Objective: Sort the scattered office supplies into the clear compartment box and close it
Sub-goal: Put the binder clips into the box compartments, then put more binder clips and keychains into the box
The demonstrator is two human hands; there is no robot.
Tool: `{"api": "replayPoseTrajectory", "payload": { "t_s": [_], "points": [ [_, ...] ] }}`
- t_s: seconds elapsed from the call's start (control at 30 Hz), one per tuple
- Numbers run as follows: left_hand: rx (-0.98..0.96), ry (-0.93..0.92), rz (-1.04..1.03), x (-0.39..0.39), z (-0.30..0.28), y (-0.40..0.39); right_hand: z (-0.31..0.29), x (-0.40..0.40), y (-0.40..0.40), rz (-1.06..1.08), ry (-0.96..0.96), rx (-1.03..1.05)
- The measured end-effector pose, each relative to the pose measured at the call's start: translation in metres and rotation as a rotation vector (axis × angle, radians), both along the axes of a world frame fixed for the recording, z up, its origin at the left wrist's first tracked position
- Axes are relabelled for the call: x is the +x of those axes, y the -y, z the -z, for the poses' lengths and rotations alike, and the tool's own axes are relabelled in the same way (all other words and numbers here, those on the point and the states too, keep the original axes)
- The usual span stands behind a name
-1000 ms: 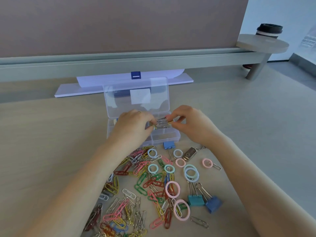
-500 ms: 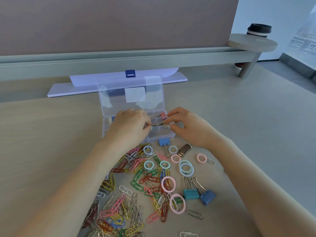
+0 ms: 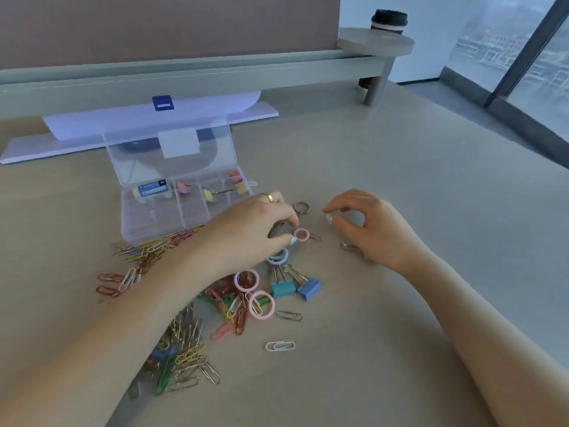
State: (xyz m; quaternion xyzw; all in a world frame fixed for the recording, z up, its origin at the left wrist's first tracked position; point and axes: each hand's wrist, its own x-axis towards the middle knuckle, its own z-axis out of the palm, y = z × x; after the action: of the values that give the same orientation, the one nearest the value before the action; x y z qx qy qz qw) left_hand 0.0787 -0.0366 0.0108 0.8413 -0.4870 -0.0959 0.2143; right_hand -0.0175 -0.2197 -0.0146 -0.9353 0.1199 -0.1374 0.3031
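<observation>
Left hand (image 3: 261, 229) reaches forward, palm down, fingertips pinched together; right hand (image 3: 366, 226) hovers beside it, fingers loosely curled.

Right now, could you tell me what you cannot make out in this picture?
- Head view: whatever the left hand grips beside the pink ring is covered by its fingers.
- Head view: whether the right hand pinches anything is blurred.
- Head view: the print on the blue label in the clear box is too small.
- Head view: the paper clips under the left forearm are hidden.
</observation>
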Motion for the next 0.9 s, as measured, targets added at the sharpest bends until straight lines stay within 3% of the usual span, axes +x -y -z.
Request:
{"api": "replayPoseTrajectory", "payload": {
  "t_s": [0.23, 0.5, 0.77, 0.9],
  "points": [
    [0.200, 0.042, 0.076, -0.030, -0.006, 0.004, 0.002, -0.041, 0.012, -0.005, -0.250, -0.034],
    [0.420, 0.087, 0.209, -0.053, -0.007, 0.001, 0.004, -0.048, 0.013, -0.033, -0.267, -0.030],
    [0.255, 0.050, 0.250, -0.054, 0.007, 0.010, 0.001, -0.054, 0.021, -0.100, -0.305, 0.003],
    [0.126, -0.048, 0.264, -0.051, 0.005, 0.013, 0.002, -0.052, 0.021, -0.090, -0.231, -0.016]
  ]
}}
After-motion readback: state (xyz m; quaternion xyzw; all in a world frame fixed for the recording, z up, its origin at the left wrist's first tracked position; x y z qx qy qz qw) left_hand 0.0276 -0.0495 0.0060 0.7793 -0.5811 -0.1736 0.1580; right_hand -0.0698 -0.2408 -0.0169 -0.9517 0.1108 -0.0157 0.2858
